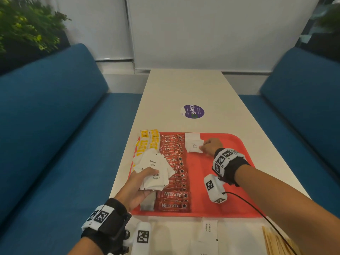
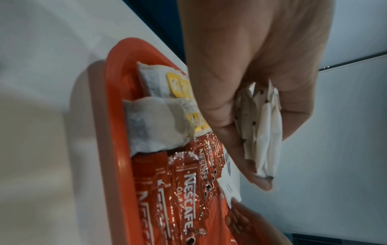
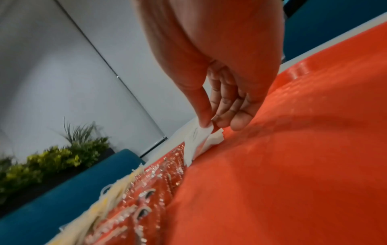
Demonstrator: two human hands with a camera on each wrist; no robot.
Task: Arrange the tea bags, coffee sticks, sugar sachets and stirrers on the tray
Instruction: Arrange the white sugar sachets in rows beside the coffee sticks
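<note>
A red tray point(image 1: 222, 162) lies on the white table. Along its left side run yellow-tagged tea bags point(image 1: 148, 139), and beside them a column of red coffee sticks point(image 1: 174, 170). My left hand point(image 1: 141, 184) grips a fanned bundle of white sugar sachets point(image 1: 153, 170) above the tray's left part; the left wrist view shows the bundle point(image 2: 261, 126) between thumb and fingers. My right hand point(image 1: 209, 146) pinches one sugar sachet point(image 1: 194, 146) at the edge of a small pile at the tray's far middle, where thumb and fingertip meet on its corner point(image 3: 206, 128). Wooden stirrers point(image 1: 276, 242) lie near the table's front right.
More sugar sachets point(image 1: 208, 230) lie on the table in front of the tray. A purple round sticker point(image 1: 193, 111) is farther along the table point(image 1: 184, 85). Blue sofas point(image 1: 55, 126) flank both sides. A plant point(image 1: 27, 28) stands at the back left.
</note>
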